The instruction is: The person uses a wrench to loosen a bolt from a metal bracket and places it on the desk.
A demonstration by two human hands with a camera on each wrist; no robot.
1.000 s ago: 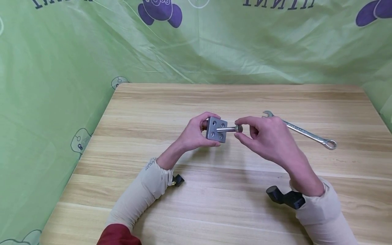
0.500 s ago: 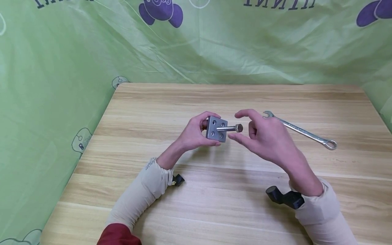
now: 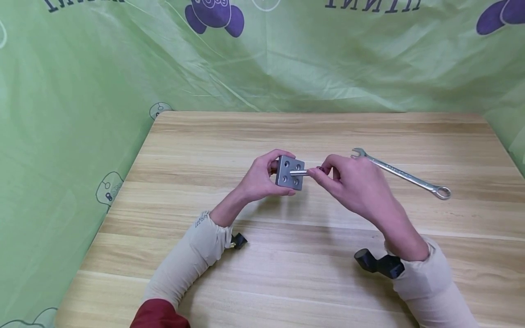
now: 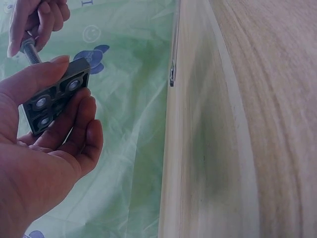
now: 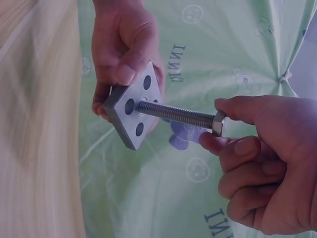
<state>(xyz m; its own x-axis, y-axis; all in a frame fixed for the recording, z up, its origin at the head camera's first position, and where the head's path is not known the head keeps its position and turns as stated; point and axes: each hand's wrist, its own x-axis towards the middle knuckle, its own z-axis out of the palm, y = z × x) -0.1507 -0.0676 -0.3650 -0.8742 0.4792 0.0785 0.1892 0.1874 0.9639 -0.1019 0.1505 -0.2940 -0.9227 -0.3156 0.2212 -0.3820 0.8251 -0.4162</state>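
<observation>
My left hand (image 3: 262, 177) grips a square grey metal plate (image 3: 290, 173) by its edges, holding it up above the table. Holes sit near the plate's corners, and a long hex bolt (image 5: 178, 114) stands out of its middle. Thumb and forefinger of my right hand (image 3: 352, 184) pinch the bolt's hex head (image 5: 218, 123), the other fingers curled under. Much of the threaded shank shows between plate and head in the right wrist view. From the left wrist view the plate's back (image 4: 57, 96) appears, with my left fingers partly covering it.
A combination wrench (image 3: 406, 175) lies on the wooden table (image 3: 287, 273) behind and to the right of my right hand. Green printed cloth (image 3: 262, 73) hangs along the table's back and left sides. Black wrist cameras (image 3: 379, 264) stick out from both sleeves.
Half a second ago the right thumb and forefinger were spread apart around the bolt head; now they close on it. The left hand and plate stay in place.
</observation>
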